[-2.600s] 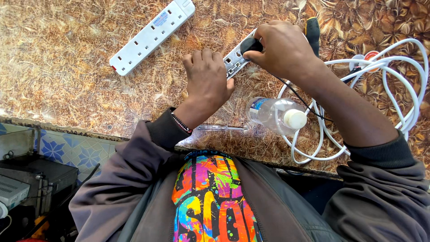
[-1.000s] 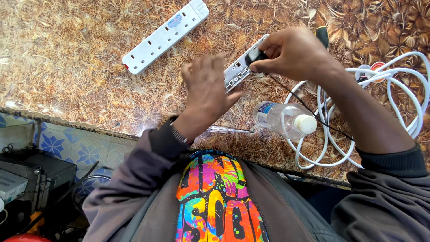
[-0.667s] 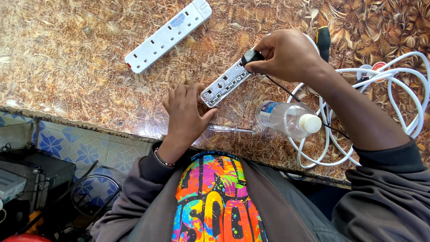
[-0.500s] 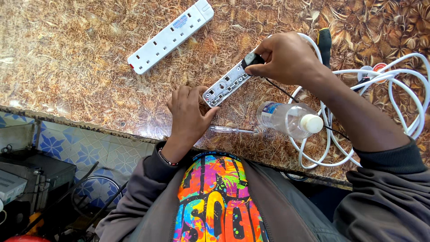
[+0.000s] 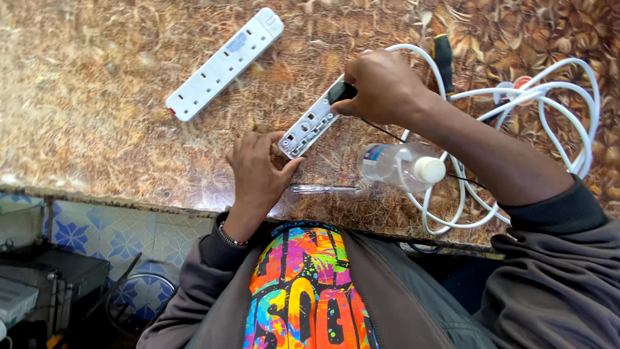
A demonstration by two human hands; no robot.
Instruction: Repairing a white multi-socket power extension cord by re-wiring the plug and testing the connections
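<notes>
Bench (image 5: 97,97), patterned brown top; items listed from its near edge outward.

1. Small screwdriver (image 5: 323,189), clear handle. Lies flat close to the near edge, parallel to it, between the left hand and the bottle; untouched, within easy reach of either hand.

2. Left hand (image 5: 258,171). Palm down on the bench, wrist bent up from the near edge, forearm coming straight from the body. Fingers extended and loosely together, tips pressed against the near end of the open strip; thumb along its side. It grips nothing: it appears to act as a stop so the strip cannot slide.

3. Bottle (image 5: 400,167), clear plastic, white cap. On its side just right of the open strip, cap pointing right, lying over the cable.

4. Open strip (image 5: 310,126), a grey socket strip with its cover off. Near the middle of the bench, set diagonally, near end at the left fingertips, far end under the right hand.

5. Right hand (image 5: 384,87). Arm reaches in from the right edge, wrist arched above the far end of the strip. Fingers closed around a dark object (image 5: 340,92), probably a tool handle or plug; which one cannot be told.

6. White cable (image 5: 549,103), coiled loosely toward the right edge.

7. Black screwdriver (image 5: 444,61), beyond the right hand, lying idle.

8. Closed strip (image 5: 225,63), white, diagonal, toward the far edge, well apart from both hands.
</notes>
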